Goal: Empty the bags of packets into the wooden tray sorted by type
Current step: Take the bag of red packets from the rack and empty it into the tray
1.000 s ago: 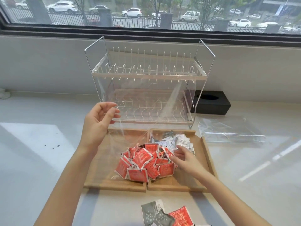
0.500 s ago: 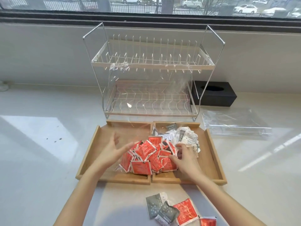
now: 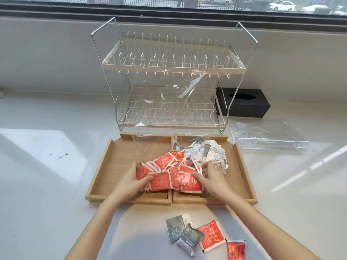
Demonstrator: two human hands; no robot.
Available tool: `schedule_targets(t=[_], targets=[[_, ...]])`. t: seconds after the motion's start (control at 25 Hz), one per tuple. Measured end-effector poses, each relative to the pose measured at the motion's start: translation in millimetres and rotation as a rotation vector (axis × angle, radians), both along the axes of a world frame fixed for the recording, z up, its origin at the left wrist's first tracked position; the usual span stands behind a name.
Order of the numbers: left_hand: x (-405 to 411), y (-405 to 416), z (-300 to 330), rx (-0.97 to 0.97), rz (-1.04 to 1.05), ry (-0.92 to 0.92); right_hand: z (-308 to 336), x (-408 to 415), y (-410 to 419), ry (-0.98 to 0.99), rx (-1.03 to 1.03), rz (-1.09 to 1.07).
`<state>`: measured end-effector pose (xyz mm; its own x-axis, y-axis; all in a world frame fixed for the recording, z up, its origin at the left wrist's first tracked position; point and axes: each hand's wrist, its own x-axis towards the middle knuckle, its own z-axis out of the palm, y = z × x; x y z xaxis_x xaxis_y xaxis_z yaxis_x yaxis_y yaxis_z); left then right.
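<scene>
hands (image 3: 169, 179) cupping glossy red packets (image 3: 165, 166), perhaps bagged, wooden tray (image 3: 99, 171).

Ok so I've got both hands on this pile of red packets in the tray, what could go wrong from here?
1. The red packets straddle the tray's centre divider, so some may slide into the right compartment with the white packets.
2. The clear bag looks still draped over the pile; your left hand and right hand could drag it along.
3. Loose packets on the counter could be forgotten.
</scene>
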<state>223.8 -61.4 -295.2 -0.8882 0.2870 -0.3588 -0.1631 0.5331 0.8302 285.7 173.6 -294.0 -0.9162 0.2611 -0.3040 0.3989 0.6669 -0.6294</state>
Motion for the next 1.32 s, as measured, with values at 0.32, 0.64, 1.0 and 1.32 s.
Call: schedule_targets(t=[0.32, 0.64, 1.0, 1.32], targets=[[31, -20, 32, 0.004, 0.157, 0.193, 20, 10, -13, 0.188, -0.121, 0.001], [62, -59, 29, 0.178, 0.368, 0.006, 30, 6, -48, 0.118, -0.42, 0.017], [61, -72, 32, 0.359, 0.375, -0.112, 37, 10, -37, -0.103, -0.726, -0.024], [38, -73, 68, 0.122, 0.351, 0.134, 88, -21, -28, 0.047, -0.874, -0.081]])
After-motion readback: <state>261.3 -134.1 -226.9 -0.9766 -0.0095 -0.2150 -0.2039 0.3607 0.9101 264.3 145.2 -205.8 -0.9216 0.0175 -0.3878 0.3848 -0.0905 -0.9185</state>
